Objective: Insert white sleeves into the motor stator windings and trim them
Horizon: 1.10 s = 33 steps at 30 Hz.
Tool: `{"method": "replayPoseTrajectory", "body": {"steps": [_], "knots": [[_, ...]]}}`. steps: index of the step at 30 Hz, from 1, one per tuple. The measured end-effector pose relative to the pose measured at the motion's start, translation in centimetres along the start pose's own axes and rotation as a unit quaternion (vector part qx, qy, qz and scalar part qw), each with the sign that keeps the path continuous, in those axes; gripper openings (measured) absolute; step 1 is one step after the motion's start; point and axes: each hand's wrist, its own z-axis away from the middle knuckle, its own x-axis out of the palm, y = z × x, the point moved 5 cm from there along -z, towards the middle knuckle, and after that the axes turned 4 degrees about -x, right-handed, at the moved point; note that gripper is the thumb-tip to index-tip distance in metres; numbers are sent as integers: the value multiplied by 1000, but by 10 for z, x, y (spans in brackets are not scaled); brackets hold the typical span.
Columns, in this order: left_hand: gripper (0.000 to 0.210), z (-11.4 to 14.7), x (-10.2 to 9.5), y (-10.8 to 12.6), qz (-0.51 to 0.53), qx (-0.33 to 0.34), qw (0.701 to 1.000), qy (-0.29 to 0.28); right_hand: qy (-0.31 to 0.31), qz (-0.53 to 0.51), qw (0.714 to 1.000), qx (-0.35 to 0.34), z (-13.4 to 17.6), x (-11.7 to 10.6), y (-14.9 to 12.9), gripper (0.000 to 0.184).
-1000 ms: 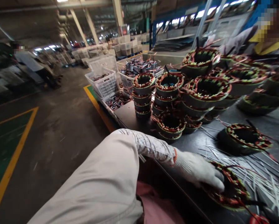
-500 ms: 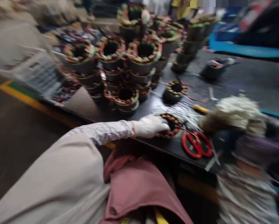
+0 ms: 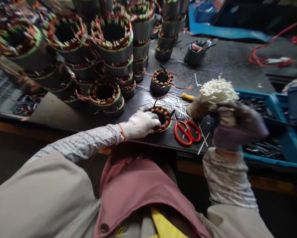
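My left hand (image 3: 141, 124), in a white knit glove, grips the left side of a motor stator (image 3: 164, 128) with copper windings at the table's front edge. Its thumb reaches toward the bore. To the right, my right hand (image 3: 235, 125), in a grey-purple glove, is raised with bent fingers beside a thick bundle of white strips (image 3: 218, 91) standing upright. Blur hides whether the fingers hold anything. Red-handled scissors (image 3: 187, 132) lie between the hands. Loose white strips (image 3: 174, 105) are scattered behind the held stator.
Stacked stators (image 3: 118, 49) rise at the left and back. A single stator (image 3: 161, 82) stands behind the held one, near a yellow-handled tool (image 3: 188, 96). Blue bins (image 3: 291, 145) with dark pieces sit at right. A cup-like holder (image 3: 195, 54) stands farther back.
The view has swung right and come nearer the table, bringing the blue bins into sight. My left hand stays on the stator. My right hand has risen and now shows beside the strip bundle.
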Motion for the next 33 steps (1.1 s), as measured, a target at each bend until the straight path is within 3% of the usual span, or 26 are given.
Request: {"method": "replayPoseTrajectory", "body": {"steps": [2, 6, 8, 12, 17, 21, 24, 28, 31, 33], "knots": [[24, -4, 0, 5, -5, -5, 1000, 4, -2, -68, 998, -6, 26, -14, -29, 5], [22, -10, 5, 14, -15, -39, 999, -27, -183, -178, 966, 31, 107, -12, -56, 21], [33, -8, 5, 18, -20, -36, 999, -24, -217, -206, 953, 49, 140, -13, -54, 27], [70, -2, -1, 11, -9, -49, 997, 52, -255, -209, 941, 74, 173, -12, -48, 31], [48, -9, 7, 3, -17, 18, 999, 20, -246, -237, 932, 120, 182, -5, -48, 21], [47, -13, 7, 4, -21, 14, 999, 41, -218, -220, 937, 159, 182, 9, -39, 16], [49, -11, 10, 6, 15, -7, 999, 45, -171, -182, 957, 150, 171, 30, -26, 10], [58, -4, 17, 1, 178, -84, 974, 107, -91, -143, 981, 89, 144, 51, -15, 9], [55, 0, 26, -2, 297, -116, 933, 165, -86, -102, 989, 57, 130, 51, -16, 9], [38, 2, 26, 2, 288, -97, 930, 204, -106, -68, 991, 48, 125, 47, -20, 8]]}}
